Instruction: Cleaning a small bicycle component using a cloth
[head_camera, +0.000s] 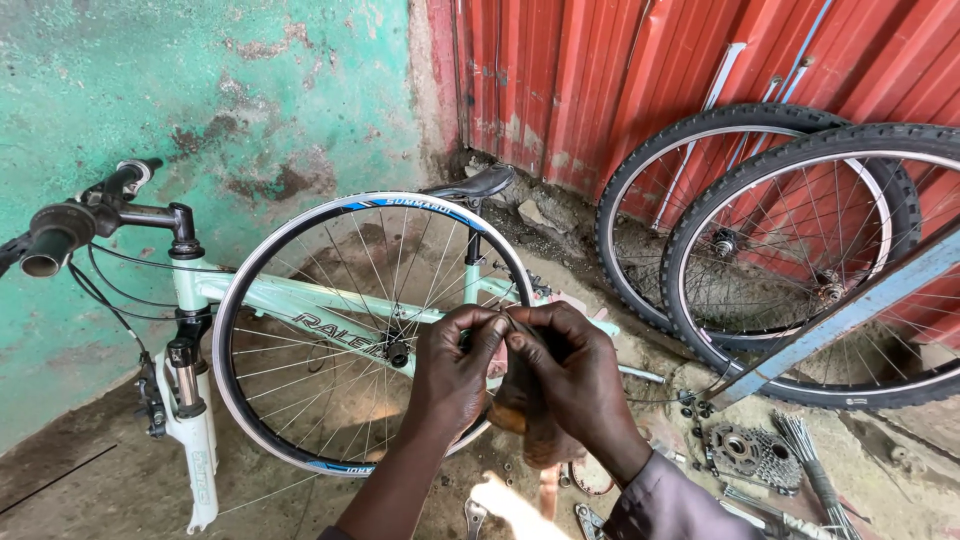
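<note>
Between my two hands, low and just right of centre in the head view, sits a small brown rag or pad that I am working with. My left hand comes up from below with its thumb and forefinger pinched together at the top, and my right hand curls over from the other side, its fingertips meeting the left ones at about the same spot; both are closed on the upper edge of something small there, though I cannot tell whether it is only a fold of the brown piece or a separate little part. The brown piece hangs downward from that pinch, so its long axis runs roughly vertical, top at the fingers, bottom toward the ground. It lies more under the right palm than the left, so I judge the right hand nearer to its bulk. Just behind the hands stands a bare spoked rim propped against a pale green bicycle frame, its hub just left of my left knuckles, apart from them. Well to the right, two tyred wheels lean on a red corrugated wall, and a sprocket cluster lies on the ground near my right sleeve.
</note>
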